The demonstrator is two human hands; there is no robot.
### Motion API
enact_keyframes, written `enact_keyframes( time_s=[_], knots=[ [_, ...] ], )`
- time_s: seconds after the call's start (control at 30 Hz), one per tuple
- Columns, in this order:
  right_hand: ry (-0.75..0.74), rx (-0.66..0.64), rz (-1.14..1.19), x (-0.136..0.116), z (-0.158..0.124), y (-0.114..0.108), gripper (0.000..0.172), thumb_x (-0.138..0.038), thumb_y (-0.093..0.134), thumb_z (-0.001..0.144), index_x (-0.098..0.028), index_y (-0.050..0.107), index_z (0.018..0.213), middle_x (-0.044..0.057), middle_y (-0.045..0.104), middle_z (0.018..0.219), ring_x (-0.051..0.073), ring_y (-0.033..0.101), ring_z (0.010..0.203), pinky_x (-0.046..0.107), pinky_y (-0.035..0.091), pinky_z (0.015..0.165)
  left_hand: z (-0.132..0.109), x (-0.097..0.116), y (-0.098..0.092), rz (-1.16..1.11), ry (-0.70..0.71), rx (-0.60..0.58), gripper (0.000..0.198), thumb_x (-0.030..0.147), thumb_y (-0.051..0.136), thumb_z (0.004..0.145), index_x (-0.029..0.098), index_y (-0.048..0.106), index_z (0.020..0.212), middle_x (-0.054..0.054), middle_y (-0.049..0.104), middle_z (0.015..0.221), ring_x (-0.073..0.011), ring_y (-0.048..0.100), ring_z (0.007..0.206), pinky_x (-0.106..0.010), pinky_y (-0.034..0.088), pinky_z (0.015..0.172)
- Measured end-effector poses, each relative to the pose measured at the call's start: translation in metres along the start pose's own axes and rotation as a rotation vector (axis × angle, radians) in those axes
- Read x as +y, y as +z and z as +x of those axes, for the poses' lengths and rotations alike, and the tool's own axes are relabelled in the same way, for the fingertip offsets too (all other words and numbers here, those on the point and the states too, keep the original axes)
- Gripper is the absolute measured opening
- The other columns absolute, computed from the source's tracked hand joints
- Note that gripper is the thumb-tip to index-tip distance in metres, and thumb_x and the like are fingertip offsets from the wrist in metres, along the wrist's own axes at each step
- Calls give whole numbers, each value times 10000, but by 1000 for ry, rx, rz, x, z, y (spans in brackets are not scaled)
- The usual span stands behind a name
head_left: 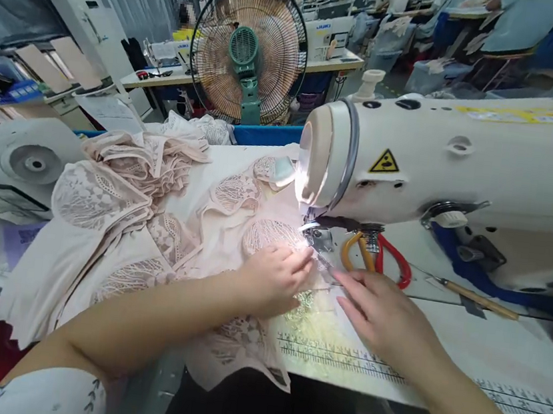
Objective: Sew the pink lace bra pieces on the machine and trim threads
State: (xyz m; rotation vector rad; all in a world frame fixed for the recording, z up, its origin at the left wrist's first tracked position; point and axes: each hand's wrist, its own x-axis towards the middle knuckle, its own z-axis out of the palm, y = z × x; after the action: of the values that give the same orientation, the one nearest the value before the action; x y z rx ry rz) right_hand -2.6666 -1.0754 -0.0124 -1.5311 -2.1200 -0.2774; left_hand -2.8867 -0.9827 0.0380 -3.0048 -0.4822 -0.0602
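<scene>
My left hand [275, 279] has its fingers curled on a pale pink lace bra [270, 236], close to the lit needle and presser foot [320, 238] of the sewing machine [443, 160]. Part of the bra lies under my left forearm and hangs over the front edge. To the right of the needle is my right hand [384, 311], its fingers stretched out and the thumb apart. The index fingertip reaches the end of a thin grey metal piece [326, 263] beside the foot; its kind is unclear.
Stacked lace bra pieces [101, 199] cover the left of the table. Scissors with orange and red handles [394, 255] and a wooden-handled awl [481, 299] lie under the machine arm. A printed ruler strip [339, 357] runs along the front. A large fan [250, 49] stands behind.
</scene>
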Motion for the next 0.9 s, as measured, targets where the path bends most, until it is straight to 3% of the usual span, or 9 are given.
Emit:
enact_keyframes(
  time_s=[0.07, 0.17, 0.3, 0.43, 0.6, 0.77, 0.9],
  knots=[
    [-62, -12, -94, 0, 6, 1, 345, -207, 386, 929, -148, 660, 1130, 116, 649, 939, 238, 604, 847, 319, 500, 636, -1, -3, 16, 61, 28, 43, 510, 398, 442, 943, 60, 528, 1314, -155, 522, 1386, -268, 587, 1021, -372, 501, 761],
    [-147, -54, -183, -6, 19, -1, 357, -139, 383, 905, -170, 683, 1097, 119, 649, 966, 247, 579, 842, 324, 464, 620, -6, -22, 29, 26, 115, 119, 379, 278, 376, 981, 125, 602, 1243, -87, 599, 1316, -201, 591, 895, -332, 492, 730],
    [-181, -88, -187, -7, 33, 1, 352, -122, 394, 894, -198, 697, 1056, 106, 660, 1002, 255, 570, 894, 336, 448, 661, -10, -39, 31, -20, 231, 207, 334, 260, 406, 978, 158, 641, 1193, -41, 631, 1279, -179, 567, 834, -317, 481, 742],
    [-178, -96, -150, -5, 43, 3, 345, -140, 411, 891, -198, 673, 1107, 104, 661, 1014, 252, 567, 917, 344, 433, 689, -10, -39, 33, 0, 264, 268, 323, 240, 424, 969, 166, 647, 1191, -28, 640, 1267, -170, 551, 800, -305, 469, 712],
    [-239, -29, -143, -6, 49, 4, 284, -108, 437, 891, -185, 695, 803, 52, 677, 867, 209, 577, 836, 303, 416, 666, -8, -36, 31, 6, 262, 341, 303, 265, 431, 976, 185, 679, 1130, -21, 667, 1220, -160, 558, 803, -296, 477, 726],
    [-252, -13, -77, -4, 41, 9, 288, -144, 434, 918, -183, 691, 795, 45, 683, 870, 215, 567, 867, 314, 434, 714, -4, -34, 26, -28, 318, 350, 293, 206, 420, 974, 117, 694, 1025, -87, 678, 1156, -194, 570, 1077, -318, 436, 991],
    [-236, -8, -37, -4, 39, 12, 253, -150, 474, 909, -178, 698, 792, 55, 681, 868, 226, 553, 901, 335, 439, 766, 0, -36, 25, -74, 307, 243, 280, 167, 402, 970, 133, 652, 1092, -111, 674, 1024, -186, 597, 989, -319, 475, 910]
  ],
)
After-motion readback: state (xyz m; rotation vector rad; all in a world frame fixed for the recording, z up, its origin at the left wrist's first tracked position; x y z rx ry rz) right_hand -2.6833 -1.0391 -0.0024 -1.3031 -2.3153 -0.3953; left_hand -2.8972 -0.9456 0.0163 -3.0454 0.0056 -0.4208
